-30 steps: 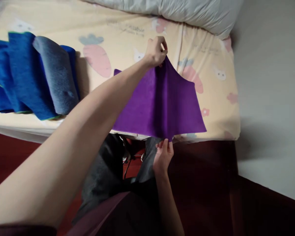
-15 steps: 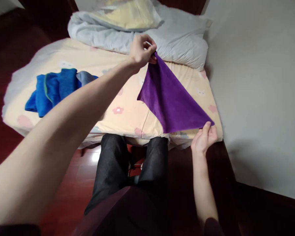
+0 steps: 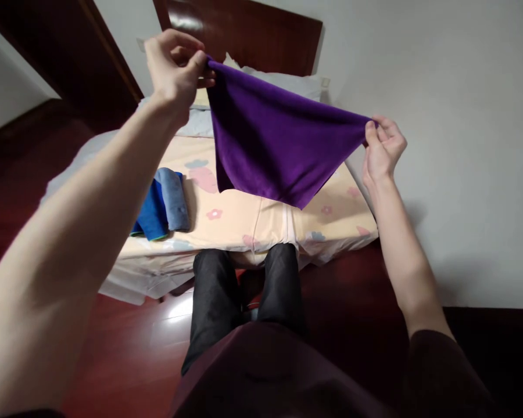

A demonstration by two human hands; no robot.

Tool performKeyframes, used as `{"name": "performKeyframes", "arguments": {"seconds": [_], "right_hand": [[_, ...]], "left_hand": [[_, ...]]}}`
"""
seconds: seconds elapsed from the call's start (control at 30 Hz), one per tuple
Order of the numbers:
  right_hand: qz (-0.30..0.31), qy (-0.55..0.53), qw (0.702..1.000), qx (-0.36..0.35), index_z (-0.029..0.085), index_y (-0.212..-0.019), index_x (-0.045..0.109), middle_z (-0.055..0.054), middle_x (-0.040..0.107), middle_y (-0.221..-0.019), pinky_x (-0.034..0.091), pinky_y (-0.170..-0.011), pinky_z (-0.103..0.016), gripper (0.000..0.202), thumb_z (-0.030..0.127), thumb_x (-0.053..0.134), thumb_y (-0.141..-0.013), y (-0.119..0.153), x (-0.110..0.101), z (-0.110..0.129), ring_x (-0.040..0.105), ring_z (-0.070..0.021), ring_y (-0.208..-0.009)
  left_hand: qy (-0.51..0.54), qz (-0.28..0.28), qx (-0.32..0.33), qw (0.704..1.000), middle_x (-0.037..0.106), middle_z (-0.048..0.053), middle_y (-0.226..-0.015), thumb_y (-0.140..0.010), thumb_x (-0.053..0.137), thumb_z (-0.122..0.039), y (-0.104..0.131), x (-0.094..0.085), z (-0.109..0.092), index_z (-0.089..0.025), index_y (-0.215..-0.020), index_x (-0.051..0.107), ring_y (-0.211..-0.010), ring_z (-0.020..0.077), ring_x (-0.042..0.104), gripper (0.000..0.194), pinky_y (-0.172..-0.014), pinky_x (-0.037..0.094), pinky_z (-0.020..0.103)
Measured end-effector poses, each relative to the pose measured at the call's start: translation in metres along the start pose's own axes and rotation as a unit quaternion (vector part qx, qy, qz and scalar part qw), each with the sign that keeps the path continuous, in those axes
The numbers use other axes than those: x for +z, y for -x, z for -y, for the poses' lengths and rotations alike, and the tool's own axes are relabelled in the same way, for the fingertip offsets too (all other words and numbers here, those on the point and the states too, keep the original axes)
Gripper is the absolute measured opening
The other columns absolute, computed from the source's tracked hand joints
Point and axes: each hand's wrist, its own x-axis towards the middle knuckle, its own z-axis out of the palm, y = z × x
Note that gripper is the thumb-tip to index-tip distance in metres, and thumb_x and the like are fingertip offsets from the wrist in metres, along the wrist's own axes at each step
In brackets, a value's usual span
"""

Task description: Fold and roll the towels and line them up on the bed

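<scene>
You stand in a home bedroom: a bed [image 3: 270,229] with a carrot-print sheet [image 3: 230,223] mid-frame, a dark red headboard [image 3: 261,35] at upper centre.

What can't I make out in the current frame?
Head view:
Blue cloth: left side, hidden behind the left forearm.
Pale pillow: lower part, hidden behind the purple cloth.
Headboard: upper left, cut off by the top edge.
Purple cloth's pinched bit: hidden by the left hand.

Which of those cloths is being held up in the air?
The purple cloth: the left hand and the right hand pinch its upper corners. The grey cloth and the blue cloth lie on the bed instead.
</scene>
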Motion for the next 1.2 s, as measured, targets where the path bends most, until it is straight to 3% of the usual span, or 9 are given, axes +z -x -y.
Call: {"name": "performKeyframes", "arguments": {"seconds": [0.13,0.3,0.5,0.67,0.83,1.07,1.2], "right_hand": [[0.007,-0.004,0.999,0.034,0.036,-0.124,0.066,-0.003,0.074,-0.122,0.048,-0.114,-0.049,0.062,0.082,0.070,-0.083,-0.014,-0.002,0.010,0.055,-0.0229,-0.130],[-0.027,-0.150,0.988,0.005,0.026,-0.113,0.069,-0.003,0.077,-0.104,0.057,-0.100,-0.049,0.071,0.068,0.095,-0.063,-0.028,-0.007,0.010,0.067,-0.0228,-0.109],[-0.036,-0.165,0.985,0.027,0.018,-0.110,0.073,-0.004,0.079,-0.092,0.060,-0.086,-0.041,0.073,0.053,0.104,-0.054,-0.023,-0.014,0.031,0.072,-0.0189,-0.086],[-0.040,-0.144,0.987,0.060,0.018,-0.102,0.077,-0.002,0.079,-0.084,0.060,-0.082,-0.039,0.067,0.047,0.106,-0.050,-0.001,-0.017,0.054,0.067,-0.0146,-0.073],[-0.005,-0.129,0.985,0.111,0.018,-0.091,0.080,-0.001,0.076,-0.077,0.058,-0.076,-0.035,0.057,0.044,0.107,-0.047,0.048,-0.027,0.071,0.060,-0.0104,-0.063],[0.038,-0.099,0.967,0.232,0.024,-0.085,0.082,0.000,0.074,-0.075,0.058,-0.068,-0.031,0.047,0.044,0.106,-0.050,0.126,-0.045,0.089,0.060,-0.0113,-0.062],[0.079,-0.070,0.948,0.300,0.023,-0.085,0.083,-0.003,0.076,-0.081,0.059,-0.064,-0.032,0.044,0.042,0.104,-0.051,0.144,-0.046,0.081,0.062,-0.0128,-0.065]], "left_hand": [[-0.037,-0.026,0.019,0.999,0.069,0.007,-0.098,-0.090,0.081,-0.051,-0.001,-0.020,-0.015,0.004,-0.121,0.060,-0.103,0.0282,0.075,0.067,-0.099,0.049,0.075],[-0.026,-0.048,0.065,0.996,0.073,0.009,-0.099,-0.065,0.089,-0.071,0.000,-0.041,-0.022,-0.003,-0.109,0.069,-0.101,0.0301,0.075,0.083,-0.104,0.051,0.073],[0.032,-0.041,0.066,0.996,0.071,0.007,-0.100,-0.060,0.096,-0.062,0.003,-0.055,-0.021,-0.004,-0.109,0.068,-0.109,0.0332,0.074,0.081,-0.109,0.045,0.075],[0.054,-0.033,0.066,0.996,0.073,0.008,-0.100,-0.055,0.101,-0.054,0.019,-0.064,-0.023,0.001,-0.106,0.067,-0.110,0.0331,0.074,0.082,-0.112,0.041,0.075],[0.068,-0.009,0.044,0.997,0.075,0.008,-0.096,-0.049,0.102,-0.056,0.076,-0.084,-0.034,0.004,-0.105,0.069,-0.105,0.0354,0.076,0.089,-0.108,0.043,0.078],[0.024,-0.046,-0.086,0.995,0.076,0.004,-0.087,-0.049,0.103,-0.043,0.185,-0.106,-0.075,-0.010,-0.092,0.080,-0.100,0.0331,0.076,0.059,-0.111,0.049,0.067],[-0.025,-0.031,-0.192,0.981,0.078,0.003,-0.091,-0.055,0.099,-0.043,0.219,-0.114,-0.073,-0.021,-0.088,0.084,-0.100,0.0335,0.076,0.043,-0.109,0.056,0.057]]}}
